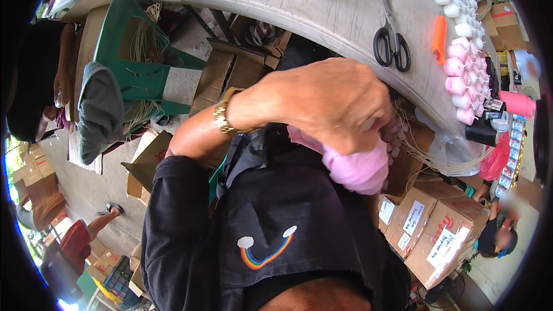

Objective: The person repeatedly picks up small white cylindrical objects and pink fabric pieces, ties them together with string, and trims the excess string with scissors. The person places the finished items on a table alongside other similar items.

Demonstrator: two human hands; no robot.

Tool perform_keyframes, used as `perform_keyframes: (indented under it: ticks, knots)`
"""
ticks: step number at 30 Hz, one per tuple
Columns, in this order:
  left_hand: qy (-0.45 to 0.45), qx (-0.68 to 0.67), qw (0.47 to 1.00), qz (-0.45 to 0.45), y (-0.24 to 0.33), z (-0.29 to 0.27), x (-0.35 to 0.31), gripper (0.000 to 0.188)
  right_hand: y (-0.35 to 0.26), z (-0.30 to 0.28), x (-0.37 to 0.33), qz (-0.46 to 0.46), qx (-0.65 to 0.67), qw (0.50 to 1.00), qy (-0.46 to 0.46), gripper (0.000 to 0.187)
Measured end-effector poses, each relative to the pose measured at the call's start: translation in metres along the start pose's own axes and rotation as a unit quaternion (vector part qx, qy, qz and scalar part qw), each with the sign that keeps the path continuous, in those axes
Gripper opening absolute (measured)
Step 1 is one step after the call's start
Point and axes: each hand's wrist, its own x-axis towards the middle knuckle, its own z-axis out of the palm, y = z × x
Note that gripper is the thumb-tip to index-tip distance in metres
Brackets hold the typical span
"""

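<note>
My left hand (322, 103), with a gold watch (222, 118) on the wrist, is curled over a soft-looking pink candle (357, 167) held close against my black shirt. The fingers wrap its upper part, and only its rounded lower end shows. Thin pale wick strings (417, 152) hang just right of it, below the table edge. My right hand is out of view.
The grey table (322, 6) carries black scissors (391, 40), an orange cutter (439, 31) and rows of pink and white candles (466, 75). Cardboard boxes (438, 230) stand at the lower right and a green plastic chair (138, 63) at the left. Other people are at both sides.
</note>
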Motion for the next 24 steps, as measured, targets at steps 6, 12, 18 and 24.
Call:
perform_keyframes:
  ticks: [6, 12, 18, 24]
  knots:
    - [0.371, 0.102, 0.923, 0.018, -0.022, 0.041, -0.012, 0.026, 0.006, 0.006, 0.012, 0.004, 0.0, 1.0, 0.002, 0.032]
    - [0.258, -0.125, 0.936, -0.203, -0.035, 0.095, -0.06, 0.041, 0.009, 0.01, 0.015, 0.005, -0.003, 1.0, 0.021, 0.033]
    - [0.35, -0.128, 0.918, -0.137, -0.052, 0.124, -0.043, 0.065, 0.009, 0.01, 0.022, -0.002, -0.001, 0.999, 0.04, 0.033]
    - [0.402, 0.004, 0.915, -0.037, -0.059, 0.144, -0.043, 0.066, 0.009, 0.012, 0.026, -0.006, 0.0, 0.998, 0.059, 0.034]
